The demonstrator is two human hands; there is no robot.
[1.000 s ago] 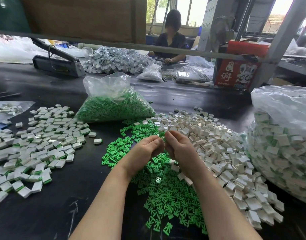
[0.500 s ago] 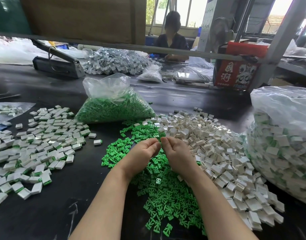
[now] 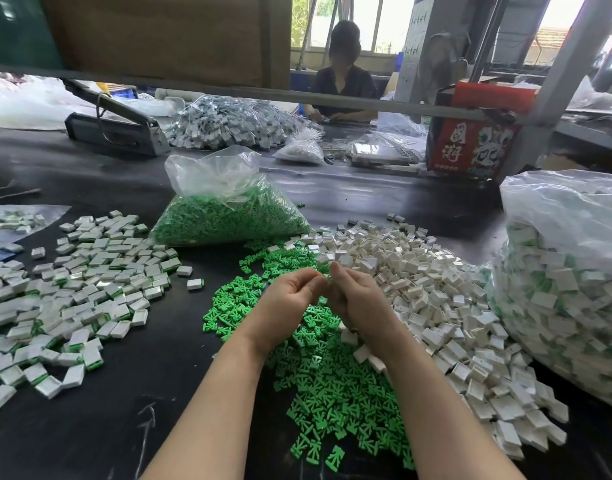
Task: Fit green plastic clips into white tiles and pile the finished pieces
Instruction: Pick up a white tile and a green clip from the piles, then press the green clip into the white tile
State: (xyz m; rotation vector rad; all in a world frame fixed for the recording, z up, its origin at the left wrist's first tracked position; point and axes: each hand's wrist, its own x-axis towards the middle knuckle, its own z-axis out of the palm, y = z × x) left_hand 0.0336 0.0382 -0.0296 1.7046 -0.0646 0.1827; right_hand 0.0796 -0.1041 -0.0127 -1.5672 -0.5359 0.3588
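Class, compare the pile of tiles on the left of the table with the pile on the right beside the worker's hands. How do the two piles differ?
The left pile shows green edges on its white tiles; the right pile looks plain white. The left pile lies spread flat, mostly one layer deep; the right pile is heaped. The right pile borders the loose green clips; the left pile lies apart from them. Both rest on the black table.

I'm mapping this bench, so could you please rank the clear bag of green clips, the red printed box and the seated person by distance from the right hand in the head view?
From the right hand:
1. Clear bag of green clips, just ahead, slightly left.
2. Red printed box, farther back on the right.
3. Seated person, across the table, by the windows.
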